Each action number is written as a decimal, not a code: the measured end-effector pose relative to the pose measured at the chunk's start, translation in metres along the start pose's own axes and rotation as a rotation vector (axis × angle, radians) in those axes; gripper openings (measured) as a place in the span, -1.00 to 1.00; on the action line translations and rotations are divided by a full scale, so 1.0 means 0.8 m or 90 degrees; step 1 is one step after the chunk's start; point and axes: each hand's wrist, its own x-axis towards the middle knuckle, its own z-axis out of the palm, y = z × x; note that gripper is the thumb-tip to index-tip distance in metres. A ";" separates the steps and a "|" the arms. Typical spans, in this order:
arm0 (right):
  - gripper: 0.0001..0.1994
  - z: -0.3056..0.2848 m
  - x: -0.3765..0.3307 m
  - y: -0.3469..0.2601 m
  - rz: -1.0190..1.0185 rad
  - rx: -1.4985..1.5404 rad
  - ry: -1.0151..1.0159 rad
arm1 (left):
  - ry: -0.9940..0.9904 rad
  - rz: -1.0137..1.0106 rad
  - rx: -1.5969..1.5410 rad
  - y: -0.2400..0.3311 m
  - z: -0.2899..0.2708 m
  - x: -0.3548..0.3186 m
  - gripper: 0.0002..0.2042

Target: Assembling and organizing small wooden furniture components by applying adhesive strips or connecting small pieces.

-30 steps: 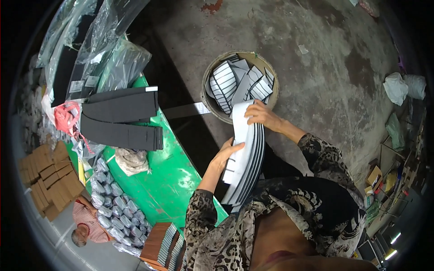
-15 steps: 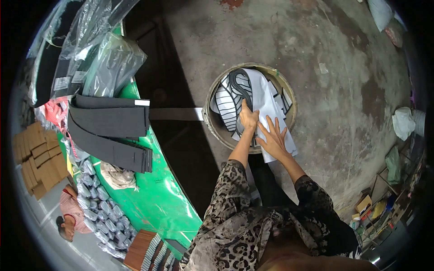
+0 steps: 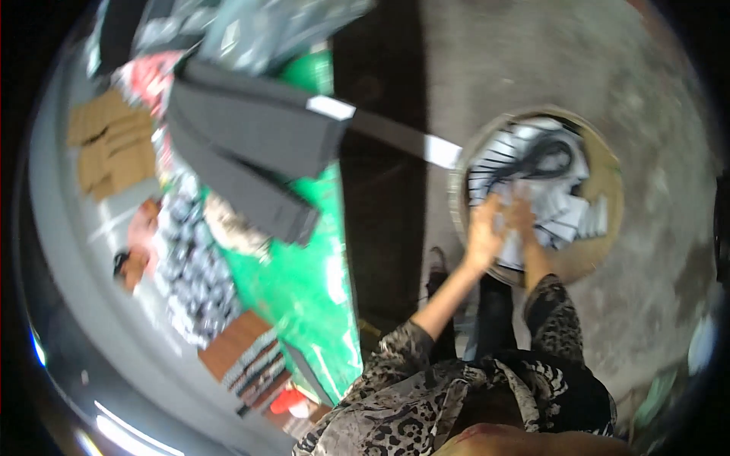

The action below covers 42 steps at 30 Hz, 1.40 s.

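Inside the bin (image 3: pixel 606 178), fingers (image 3: pixel 490 211) blur against white strips (image 3: pixel 553 204).

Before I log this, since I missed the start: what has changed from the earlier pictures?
The left hand and right hand have moved forward from the near rim of the round bin down into it; the white strips they held no longer overhang that rim. Blur hides whether either still grips anything. The dark grey pieces remain on the green table.
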 end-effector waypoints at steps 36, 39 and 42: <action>-0.60 -0.381 -0.193 -0.515 -0.349 0.472 0.002 | 0.562 -0.190 0.015 0.010 -0.448 -0.160 -0.52; -0.45 -0.372 -0.167 -0.567 -0.242 0.502 -0.019 | 0.515 -0.059 -0.051 0.006 -0.442 -0.217 -0.54; -0.30 -0.360 -0.138 -0.569 -0.164 0.439 -0.075 | 0.368 -0.002 -0.119 0.011 -0.421 -0.289 -0.61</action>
